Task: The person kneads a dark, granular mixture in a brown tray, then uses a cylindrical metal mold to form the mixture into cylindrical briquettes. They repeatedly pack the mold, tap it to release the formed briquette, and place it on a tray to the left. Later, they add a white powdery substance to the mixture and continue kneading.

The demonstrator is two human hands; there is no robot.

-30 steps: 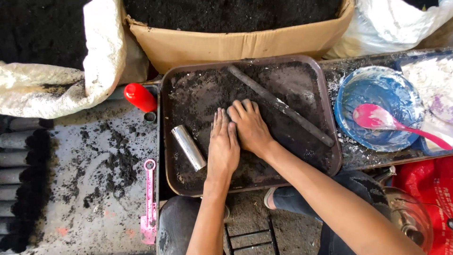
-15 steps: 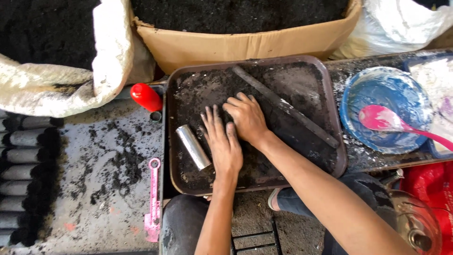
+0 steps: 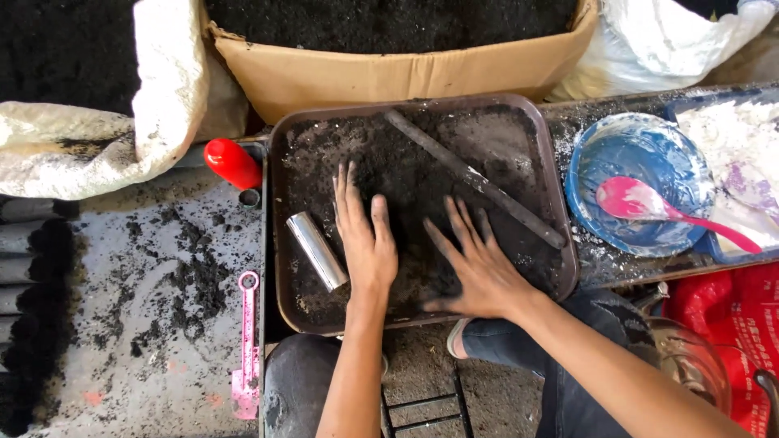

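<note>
A dark brown tray (image 3: 280, 243) dusted with black powder lies in front of me. My left hand (image 3: 365, 239) rests flat on the powder, fingers together, pointing away. My right hand (image 3: 477, 268) lies flat beside it with fingers spread, near the tray's front edge. Both hands are blackened and hold nothing. A short shiny metal tube (image 3: 317, 250) lies just left of my left hand. A long dark rod (image 3: 479, 180) lies diagonally across the tray, beyond my right hand.
A cardboard box (image 3: 389, 69) of black powder stands behind the tray. A red cap (image 3: 232, 163) and a pink tool (image 3: 246, 349) lie left. Right are a blue bowl (image 3: 641, 154) with a pink spoon (image 3: 649, 207), white powder (image 3: 730, 134) and a glass jar (image 3: 690, 361). Black tubes (image 3: 28, 268) line the left edge.
My hands were overlapping at the tray's middle. They have slid apart and now lie side by side, the right one drawn back toward the front edge with fingers spread.
</note>
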